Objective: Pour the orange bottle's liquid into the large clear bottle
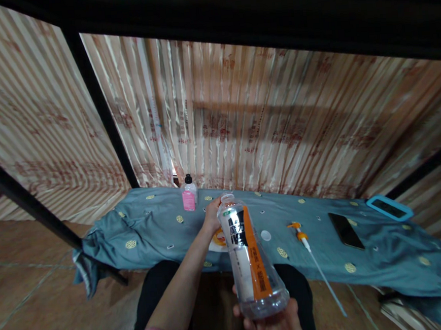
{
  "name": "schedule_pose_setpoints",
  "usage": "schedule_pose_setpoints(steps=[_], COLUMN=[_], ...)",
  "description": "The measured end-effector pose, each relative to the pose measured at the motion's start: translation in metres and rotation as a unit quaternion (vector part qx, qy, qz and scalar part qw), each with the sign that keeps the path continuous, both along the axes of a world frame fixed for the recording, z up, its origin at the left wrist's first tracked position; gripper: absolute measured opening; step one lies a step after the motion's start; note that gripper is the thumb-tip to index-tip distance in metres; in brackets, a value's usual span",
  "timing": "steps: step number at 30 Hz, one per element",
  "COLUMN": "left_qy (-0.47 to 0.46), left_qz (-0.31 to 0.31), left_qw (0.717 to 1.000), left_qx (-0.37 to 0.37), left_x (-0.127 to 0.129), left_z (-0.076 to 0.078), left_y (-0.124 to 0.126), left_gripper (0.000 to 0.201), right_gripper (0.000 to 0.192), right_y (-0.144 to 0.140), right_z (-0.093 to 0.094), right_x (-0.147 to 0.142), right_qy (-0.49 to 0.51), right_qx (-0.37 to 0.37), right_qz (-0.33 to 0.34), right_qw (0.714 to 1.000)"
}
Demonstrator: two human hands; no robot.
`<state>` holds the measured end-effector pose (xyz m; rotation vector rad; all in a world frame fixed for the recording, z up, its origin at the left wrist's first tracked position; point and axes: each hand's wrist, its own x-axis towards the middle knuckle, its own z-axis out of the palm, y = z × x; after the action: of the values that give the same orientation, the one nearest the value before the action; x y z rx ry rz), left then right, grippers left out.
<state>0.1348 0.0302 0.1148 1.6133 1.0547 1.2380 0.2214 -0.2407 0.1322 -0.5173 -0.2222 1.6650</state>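
A large clear plastic bottle (pixel 247 259) with an orange and white label is tilted in front of me, its uncapped mouth pointing away. My left hand (pixel 212 217) is closed at the bottle's shoulder, some of its fingers hidden behind the plastic. Under the base, my right hand (pixel 273 326) grips the bottle from below. On the cloth to the right lies an orange and white pump head (pixel 301 236) with a long dip tube. Nearer the bottle is a small white disc (pixel 265 235). Part of a white and orange item (pixel 217 240) shows beneath my left wrist.
A blue patterned cloth (pixel 150 241) covers the low surface. At its back stands a small pink-labelled bottle (pixel 189 194) with a black cap. A dark phone (pixel 346 230) and a blue-framed device (pixel 390 207) lie to the right. Black bars (pixel 99 103) and curtains (pixel 239 117) surround it.
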Motion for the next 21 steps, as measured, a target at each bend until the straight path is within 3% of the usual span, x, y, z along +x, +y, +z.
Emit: schedule_pose_setpoints(steps=[21], left_qy=[0.023], left_qz=[-0.005], left_qw=[1.0], left_qx=[0.021], left_x=[-0.0014], left_z=[-0.0035], left_y=[0.0028], left_gripper=[0.017], right_gripper=[0.053], right_y=[0.0], right_z=[0.002], right_x=[0.0009], right_qy=[0.009], right_qx=[0.001], right_qz=[0.011], right_qw=[1.0])
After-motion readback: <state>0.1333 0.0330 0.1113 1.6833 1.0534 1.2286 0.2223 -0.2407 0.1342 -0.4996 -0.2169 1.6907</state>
